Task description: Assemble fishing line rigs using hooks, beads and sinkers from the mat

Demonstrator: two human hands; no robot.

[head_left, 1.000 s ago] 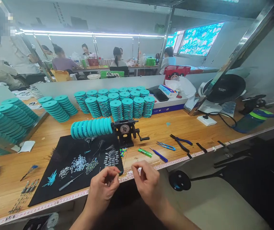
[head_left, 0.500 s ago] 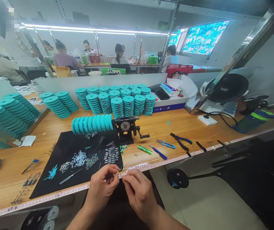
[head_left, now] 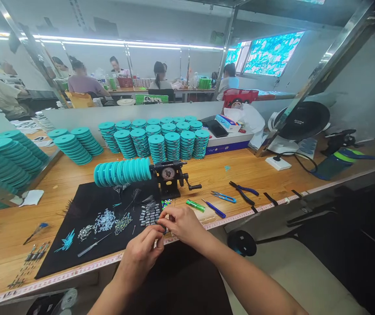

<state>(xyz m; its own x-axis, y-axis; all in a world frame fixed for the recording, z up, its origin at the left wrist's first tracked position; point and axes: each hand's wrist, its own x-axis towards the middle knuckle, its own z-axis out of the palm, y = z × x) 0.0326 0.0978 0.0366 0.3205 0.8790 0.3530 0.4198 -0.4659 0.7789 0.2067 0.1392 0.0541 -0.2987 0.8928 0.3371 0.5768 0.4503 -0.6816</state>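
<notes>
Probably light and easily dropped, the small dark piece (head_left: 164, 230) at the surface's (head_left: 212, 168) near edge suits a gentle fingertip pinch; the person's left hand (head_left: 140, 250) has its grip closed on it, while the right hand's (head_left: 185, 225) curled fingers hide whether they hold it too.

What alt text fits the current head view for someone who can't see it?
Two bare hands, left and right, meet at the bench's front edge, fingers pinched close together over something too small to identify. Behind them are a black mat of small parts, a hand-cranked winder carrying teal spools, and pliers.
</notes>
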